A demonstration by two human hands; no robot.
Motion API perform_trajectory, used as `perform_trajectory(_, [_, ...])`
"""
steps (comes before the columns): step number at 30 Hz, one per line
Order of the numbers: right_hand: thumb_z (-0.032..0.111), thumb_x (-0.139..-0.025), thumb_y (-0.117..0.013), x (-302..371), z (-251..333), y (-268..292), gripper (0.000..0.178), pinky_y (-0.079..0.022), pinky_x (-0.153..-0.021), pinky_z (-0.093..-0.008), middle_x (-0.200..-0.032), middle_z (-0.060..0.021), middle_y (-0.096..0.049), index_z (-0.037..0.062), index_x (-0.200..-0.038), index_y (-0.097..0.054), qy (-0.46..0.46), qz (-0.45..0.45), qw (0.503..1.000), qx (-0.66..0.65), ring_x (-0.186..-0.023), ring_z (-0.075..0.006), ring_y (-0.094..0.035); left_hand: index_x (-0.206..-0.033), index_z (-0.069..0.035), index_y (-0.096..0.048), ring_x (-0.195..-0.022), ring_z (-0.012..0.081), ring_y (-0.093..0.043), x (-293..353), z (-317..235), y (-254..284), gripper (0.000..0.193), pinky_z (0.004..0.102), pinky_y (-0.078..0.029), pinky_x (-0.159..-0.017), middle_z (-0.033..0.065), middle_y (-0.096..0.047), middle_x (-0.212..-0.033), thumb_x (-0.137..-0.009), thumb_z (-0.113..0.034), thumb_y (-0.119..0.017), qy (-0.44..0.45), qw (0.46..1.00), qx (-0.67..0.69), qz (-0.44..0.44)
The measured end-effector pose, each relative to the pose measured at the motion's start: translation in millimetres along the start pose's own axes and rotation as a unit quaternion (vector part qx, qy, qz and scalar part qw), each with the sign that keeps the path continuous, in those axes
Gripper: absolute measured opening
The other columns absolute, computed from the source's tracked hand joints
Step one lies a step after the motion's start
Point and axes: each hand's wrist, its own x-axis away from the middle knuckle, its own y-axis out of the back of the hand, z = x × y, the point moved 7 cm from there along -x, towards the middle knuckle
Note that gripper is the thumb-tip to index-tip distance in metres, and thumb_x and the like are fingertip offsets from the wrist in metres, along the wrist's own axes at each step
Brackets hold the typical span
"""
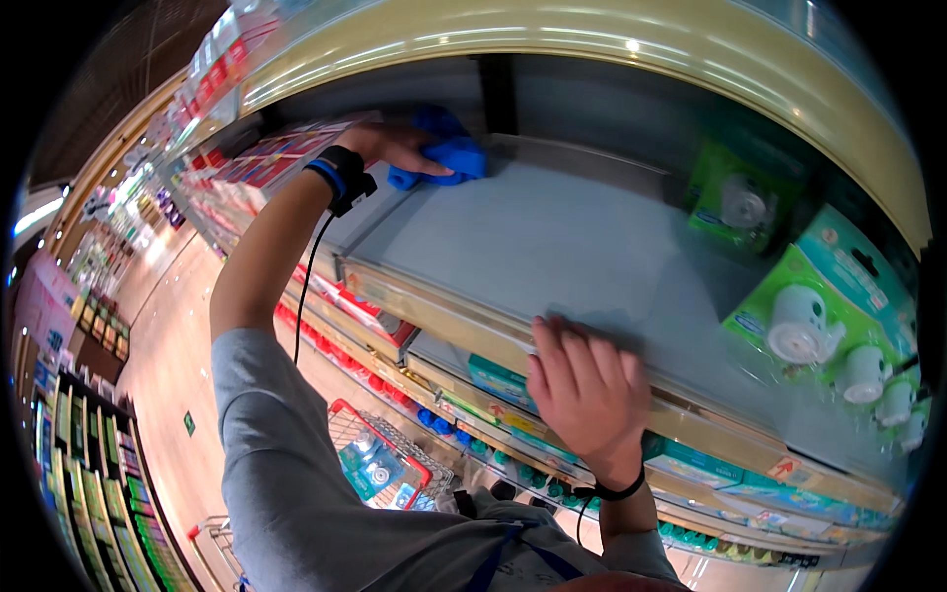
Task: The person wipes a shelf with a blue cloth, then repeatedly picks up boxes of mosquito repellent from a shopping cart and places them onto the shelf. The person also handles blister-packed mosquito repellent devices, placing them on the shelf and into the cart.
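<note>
At the back left of a grey shelf (552, 227), a crumpled blue cloth (460, 156) lies bunched against the surface. My left hand (395, 148) is closed on this cloth, its arm stretched far forward and a black band with a small device round the wrist. Over the shelf's front edge (473, 313) rests my right hand (592, 395), fingers laid out flat and holding nothing. A dark band circles the right wrist too.
Green blister packs (804, 321) with white devices stand at the shelf's right. Red-and-white boxes (286, 153) fill its left end. A beige shelf rim (631, 44) overhangs it. Below are a red-handled shopping cart (380, 459) holding packages and lower stocked shelves.
</note>
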Motion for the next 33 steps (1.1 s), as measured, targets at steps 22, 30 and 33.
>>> perform_trajectory(22, [0.022, -0.088, -0.070, -6.2, -2.9, 1.6, 0.022, -0.039, -0.066, -0.0298, -0.093, 0.0049, -0.068, 0.0142, -0.109, -0.075, -0.027, -0.024, 0.999, 0.027, -0.081, -0.0114, -0.064, -0.125, -0.008, -0.066, -0.101, 0.0368, -0.070, 28.6, 6.3, -10.2, 0.060, 0.0444, -0.053, -0.088, 0.0198, -0.073, -0.108, -0.092, -0.058, -0.066, -0.060, 0.998, -0.030, 0.011])
perform_trajectory(30, [0.015, -0.089, -0.064, -2.1, 0.4, 0.4, 0.017, -0.038, -0.064, -0.0269, -0.092, 0.0034, -0.070, 0.0128, -0.103, -0.073, -0.007, -0.050, 0.999, 0.014, -0.081, -0.0092, -0.064, -0.157, -0.017, -0.039, -0.134, 0.0391, -0.055, -98.6, 7.4, -10.6, 0.077, 0.0453, -0.043, -0.113, 0.0201, -0.058, -0.146, -0.092, -0.048, -0.069, -0.081, 0.992, -0.097, -0.021])
perform_trajectory(33, [0.017, -0.089, -0.063, -0.3, -1.3, -1.8, 0.020, -0.039, -0.066, -0.0268, -0.096, 0.0025, -0.070, 0.0123, -0.106, -0.073, -0.005, -0.056, 0.998, 0.012, -0.084, -0.0098, -0.064, -0.157, -0.022, -0.039, -0.137, 0.0391, -0.052, -108.1, 3.6, -12.0, 0.077, 0.0473, -0.041, -0.114, 0.0174, -0.056, -0.149, -0.091, -0.048, -0.070, -0.043, 0.991, -0.123, -0.003])
